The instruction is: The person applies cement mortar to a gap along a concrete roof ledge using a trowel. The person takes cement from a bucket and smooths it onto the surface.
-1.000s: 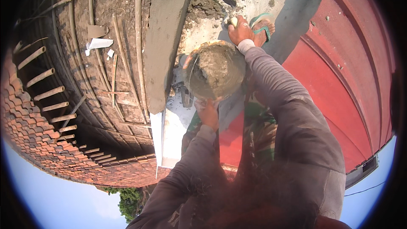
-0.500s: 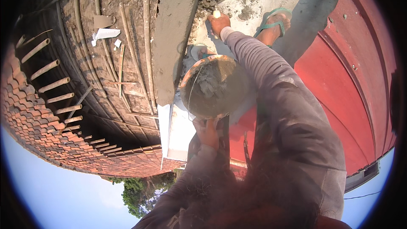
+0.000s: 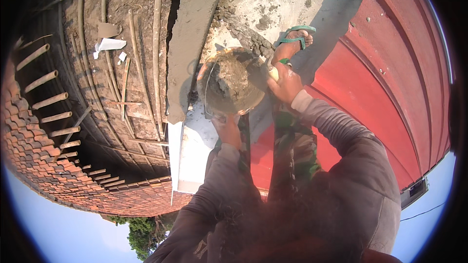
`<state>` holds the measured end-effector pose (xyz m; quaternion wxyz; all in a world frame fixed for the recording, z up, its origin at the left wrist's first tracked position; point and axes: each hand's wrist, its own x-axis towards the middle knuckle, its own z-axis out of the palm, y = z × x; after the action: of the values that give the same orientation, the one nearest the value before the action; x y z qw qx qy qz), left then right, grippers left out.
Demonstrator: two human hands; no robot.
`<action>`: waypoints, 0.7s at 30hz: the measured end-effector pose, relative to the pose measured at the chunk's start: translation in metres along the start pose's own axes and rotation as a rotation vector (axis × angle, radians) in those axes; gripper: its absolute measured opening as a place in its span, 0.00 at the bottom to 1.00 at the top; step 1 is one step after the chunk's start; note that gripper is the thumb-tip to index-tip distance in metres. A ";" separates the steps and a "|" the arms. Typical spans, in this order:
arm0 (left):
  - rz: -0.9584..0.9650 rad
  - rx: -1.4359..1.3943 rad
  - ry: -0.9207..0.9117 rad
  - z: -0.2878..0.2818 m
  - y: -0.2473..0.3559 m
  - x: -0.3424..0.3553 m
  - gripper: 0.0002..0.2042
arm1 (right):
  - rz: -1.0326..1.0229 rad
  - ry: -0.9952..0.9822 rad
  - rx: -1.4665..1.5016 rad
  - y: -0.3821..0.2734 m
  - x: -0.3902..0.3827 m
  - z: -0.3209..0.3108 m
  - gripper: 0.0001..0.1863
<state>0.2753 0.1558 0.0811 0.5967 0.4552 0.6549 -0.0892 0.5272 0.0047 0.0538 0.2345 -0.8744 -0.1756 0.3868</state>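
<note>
A: Where's the bucket?

B: Bucket (image 3: 229, 50) is straight ahead, just past the patterned trousers (image 3: 292, 146). Lumpy grey mortar (image 3: 231, 80) inside, partly shaded. Can't tell if the base sits flat or is tipped.

A: Hands?

B: Left hand (image 3: 227, 130) grips the near rim. Right hand (image 3: 286, 83) is wrapped round the pale handle of a trowel (image 3: 273, 72), right beside the bucket's far right side. Blade points away and to the left. Looks loaded; its edges are hard to pick out.

A: What makes this go well?

B: My read: left hand is the brace. Firm hold on the rim, or the bucket could rock if the blade knocks it. Right wrist level, so a wet load doesn't slide off. Modest load beats a heap. Short path between blade and bucket means fewer drips.

A: Anything round it to watch?

B: Crumbs (image 3: 264, 22) on the pale concrete (image 3: 282, 0) beyond the blade; probably best not to scrape grit into good mortar. Foot in a green sandal (image 3: 298, 35) is near the trowel, so mind the blade tip. Grey ledge (image 3: 195, 34) is off to the left, close to the bucket.

A: Right side?

B: Ribbed red sheet (image 3: 385, 97), sloping. I'd plant no weight there.
</note>
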 end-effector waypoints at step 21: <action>-0.106 -0.139 -0.079 -0.006 0.007 -0.016 0.16 | 0.399 -0.058 -0.063 0.011 0.201 0.078 0.19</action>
<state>0.2743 0.1562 0.0994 0.6468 0.3734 0.6586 -0.0928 0.5974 0.1155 -0.1175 0.1207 -0.8873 -0.0176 0.4448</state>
